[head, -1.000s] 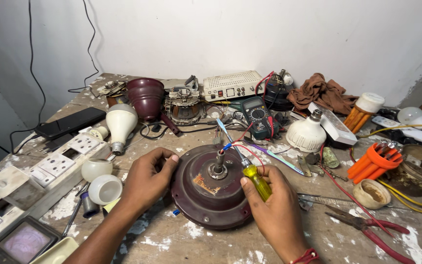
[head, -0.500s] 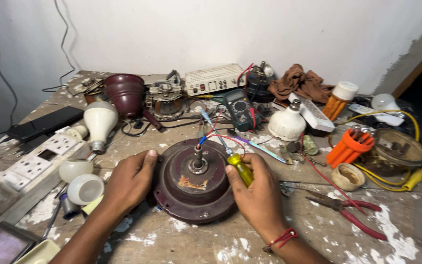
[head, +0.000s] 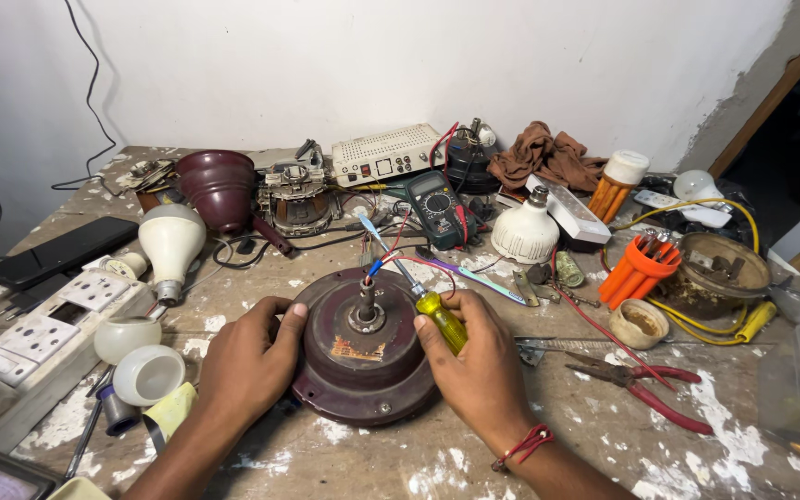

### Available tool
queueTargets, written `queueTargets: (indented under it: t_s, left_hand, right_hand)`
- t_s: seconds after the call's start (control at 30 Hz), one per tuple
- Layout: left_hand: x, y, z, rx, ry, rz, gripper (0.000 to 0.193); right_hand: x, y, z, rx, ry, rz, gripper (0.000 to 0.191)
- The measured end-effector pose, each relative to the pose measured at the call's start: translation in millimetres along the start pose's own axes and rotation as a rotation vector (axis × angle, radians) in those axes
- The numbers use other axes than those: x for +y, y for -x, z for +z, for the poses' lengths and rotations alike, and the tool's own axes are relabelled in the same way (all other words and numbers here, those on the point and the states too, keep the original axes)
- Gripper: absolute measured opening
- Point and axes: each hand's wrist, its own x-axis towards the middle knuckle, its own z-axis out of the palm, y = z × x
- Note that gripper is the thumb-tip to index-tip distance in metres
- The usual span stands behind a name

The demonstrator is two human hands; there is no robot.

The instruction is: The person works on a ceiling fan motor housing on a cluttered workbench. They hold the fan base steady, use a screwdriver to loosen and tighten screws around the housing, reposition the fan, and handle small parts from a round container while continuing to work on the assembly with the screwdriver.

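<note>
I noted the round maroon metal fan motor [head: 360,347] still closed; left hand [head: 250,361] fingers curled on its rim, right hand [head: 474,356] fingers pinching the yellow-handled screwdriver [head: 432,306].

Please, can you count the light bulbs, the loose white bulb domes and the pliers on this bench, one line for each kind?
Light bulbs: 2
Loose white bulb domes: 2
Red-handled pliers: 1
Total: 5
</note>
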Motion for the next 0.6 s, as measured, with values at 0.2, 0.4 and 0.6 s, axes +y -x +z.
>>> queueTargets:
  t_s: [0.2, 0.4, 0.6]
  left_hand:
    - [0, 4, 2, 0.06, 0.066, 0.022, 0.043]
    - [-5, 3, 7, 0.164, 0.182, 0.111, 0.04]
    - [-6, 5, 5, 0.198, 0.282, 0.173, 0.039]
  right_hand:
    - [2, -5, -10, -0.019, -0.013, 0.19, 0.033]
    - [1, -15, -43, 0.038, -0.18, -0.064, 0.037]
    - [-14, 22, -108, 0.044, 0.086, -0.234, 0.034]
